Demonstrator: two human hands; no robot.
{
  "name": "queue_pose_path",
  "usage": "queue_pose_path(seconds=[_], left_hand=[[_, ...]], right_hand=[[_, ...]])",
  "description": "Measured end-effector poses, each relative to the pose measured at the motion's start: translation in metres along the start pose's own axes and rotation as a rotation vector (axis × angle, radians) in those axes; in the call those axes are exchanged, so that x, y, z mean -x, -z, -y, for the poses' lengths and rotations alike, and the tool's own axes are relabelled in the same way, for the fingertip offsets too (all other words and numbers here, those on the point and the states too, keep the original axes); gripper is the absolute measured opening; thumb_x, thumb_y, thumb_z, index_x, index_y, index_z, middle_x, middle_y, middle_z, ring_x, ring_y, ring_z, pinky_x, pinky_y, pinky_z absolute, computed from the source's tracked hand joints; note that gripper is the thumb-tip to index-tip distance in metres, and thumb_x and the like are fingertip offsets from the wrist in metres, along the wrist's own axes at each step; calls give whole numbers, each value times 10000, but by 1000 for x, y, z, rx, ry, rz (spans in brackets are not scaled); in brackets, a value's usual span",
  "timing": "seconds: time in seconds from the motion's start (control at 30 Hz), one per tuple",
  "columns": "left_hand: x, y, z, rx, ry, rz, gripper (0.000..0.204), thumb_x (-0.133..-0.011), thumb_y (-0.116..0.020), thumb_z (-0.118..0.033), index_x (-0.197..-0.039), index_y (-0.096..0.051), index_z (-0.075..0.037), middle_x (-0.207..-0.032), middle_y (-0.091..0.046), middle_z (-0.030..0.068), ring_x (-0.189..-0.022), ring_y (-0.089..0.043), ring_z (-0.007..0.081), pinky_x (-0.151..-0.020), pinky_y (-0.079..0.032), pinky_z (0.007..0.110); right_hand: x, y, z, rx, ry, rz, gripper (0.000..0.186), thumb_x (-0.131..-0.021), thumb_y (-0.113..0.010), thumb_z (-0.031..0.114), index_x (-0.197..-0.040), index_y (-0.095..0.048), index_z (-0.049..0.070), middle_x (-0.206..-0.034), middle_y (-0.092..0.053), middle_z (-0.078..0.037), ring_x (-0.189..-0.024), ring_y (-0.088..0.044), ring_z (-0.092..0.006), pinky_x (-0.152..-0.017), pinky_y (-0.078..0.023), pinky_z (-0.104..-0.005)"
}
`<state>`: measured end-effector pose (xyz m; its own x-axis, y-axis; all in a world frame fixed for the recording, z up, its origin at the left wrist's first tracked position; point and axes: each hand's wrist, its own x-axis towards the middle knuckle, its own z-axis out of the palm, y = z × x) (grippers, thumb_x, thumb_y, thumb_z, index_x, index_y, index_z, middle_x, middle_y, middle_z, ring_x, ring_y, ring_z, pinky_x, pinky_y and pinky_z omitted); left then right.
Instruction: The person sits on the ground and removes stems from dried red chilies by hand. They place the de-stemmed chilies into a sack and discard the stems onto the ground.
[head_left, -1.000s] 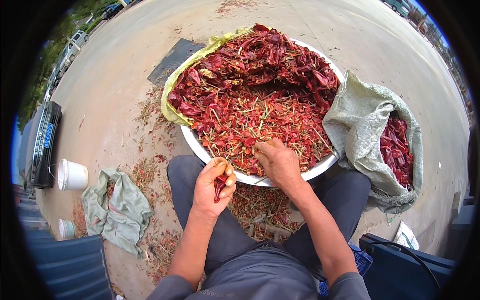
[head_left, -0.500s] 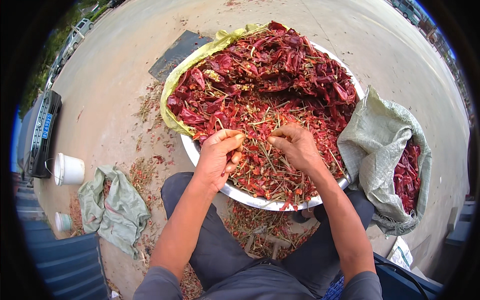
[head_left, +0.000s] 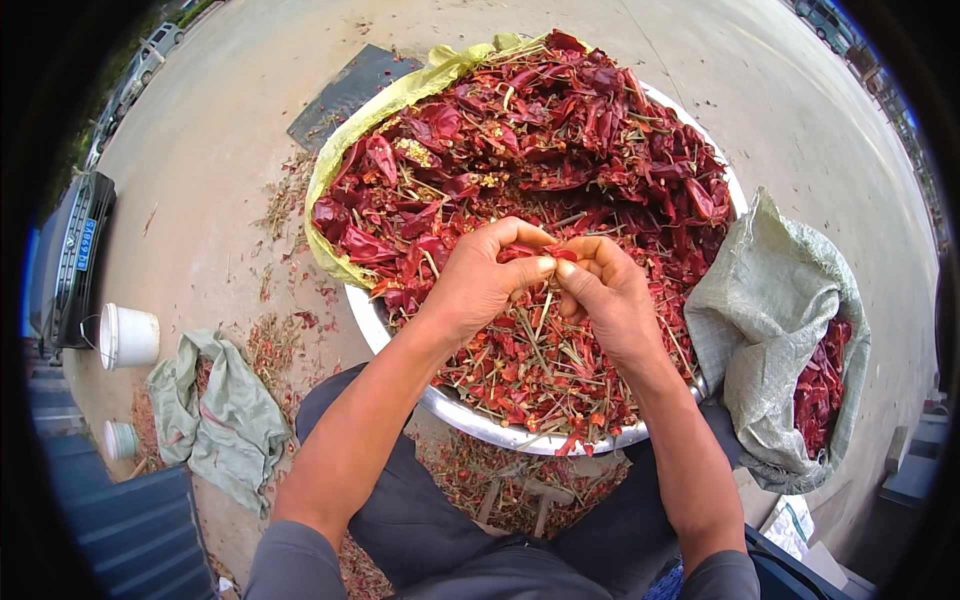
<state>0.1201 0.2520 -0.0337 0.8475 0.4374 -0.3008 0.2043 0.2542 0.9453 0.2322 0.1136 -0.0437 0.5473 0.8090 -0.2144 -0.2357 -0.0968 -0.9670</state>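
Over a wide metal basin (head_left: 480, 425) my two hands meet, fingertips nearly touching. Between the thumb and fingers of my left hand (head_left: 487, 268) and those of my right hand (head_left: 608, 298) is a red dried chili pepper (head_left: 553, 252), pinched from both sides. My fingers cover part of it. Beneath them the basin is heaped with dried red chilies (head_left: 590, 120), whole pods at the far side and broken bits, stems and seeds nearer me. A yellow woven sack (head_left: 330, 175) lines the basin's far left rim.
At the right stands a pale green woven sack (head_left: 765, 270) with chilies in its mouth. Left on the ground lie a crumpled sack (head_left: 235, 440), a white bucket (head_left: 130, 337) and a small tub (head_left: 121, 440). A parked car (head_left: 80, 260) is beyond. Chili debris (head_left: 270, 350) litters the floor.
My hands, apart half a second ago, have come together, the left moving right and up. A chili piece now shows between them. The view has shifted slightly.
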Motion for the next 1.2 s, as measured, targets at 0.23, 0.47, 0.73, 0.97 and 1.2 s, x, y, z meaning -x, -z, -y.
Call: queue_pose_path(seconds=[0.23, 0.47, 0.73, 0.97, 1.2], left_hand=[[1, -1, 0, 143, 6, -31, 191, -935, -658, -81, -1115, -609, -40, -742, -559, -42, -574, -451, 13, -455, -320, 168], [-6, -7, 3, 312, 63, 43, 114, -1010, -596, -173, -1028, -582, -61, -802, -583, -18, -604, -488, 26, -448, -347, 156], [-8, -11, 10, 80, 14, 33, 145, -1005, -617, -228, -998, -607, -84, -778, -573, -37, -601, -469, 14, -468, -331, 170], [-7, -21, 10, 19, -60, -6, 187, -981, -657, -215, -1085, -615, -65, -766, -561, -38, -611, -466, 17, -483, -331, 175], [-9, -15, 1, -110, -128, 177, 292, -965, -655, -126, -1235, -621, -20, -797, -574, -37, -661, -458, 17, -534, -361, 187]], right_hand=[[-4, -1, -3, -48, 12, -59, 154, -958, -655, 111, -1073, -624, 14, -789, -634, 8, -658, -557, -48, -563, -436, -202], [-7, 9, -4, -122, -39, -73, 142, -949, -678, 118, -1057, -642, 32, -802, -625, 26, -659, -538, -39, -569, -433, -188], [-2, 11, -6, 730, 698, -147, 302, -838, -742, 37, -1107, -604, 46, -906, -648, -99, -704, -655, -212, -621, -533, -318], [4, 11, -7, 458, 454, -188, 138, -910, -676, 42, -1044, -676, 9, -809, -683, -100, -698, -665, -170, -620, -523, -298], [8, 17, 1, 387, 369, -184, 163, -911, -686, 56, -1062, -733, 15, -800, -692, -85, -696, -635, -124, -619, -501, -264]])
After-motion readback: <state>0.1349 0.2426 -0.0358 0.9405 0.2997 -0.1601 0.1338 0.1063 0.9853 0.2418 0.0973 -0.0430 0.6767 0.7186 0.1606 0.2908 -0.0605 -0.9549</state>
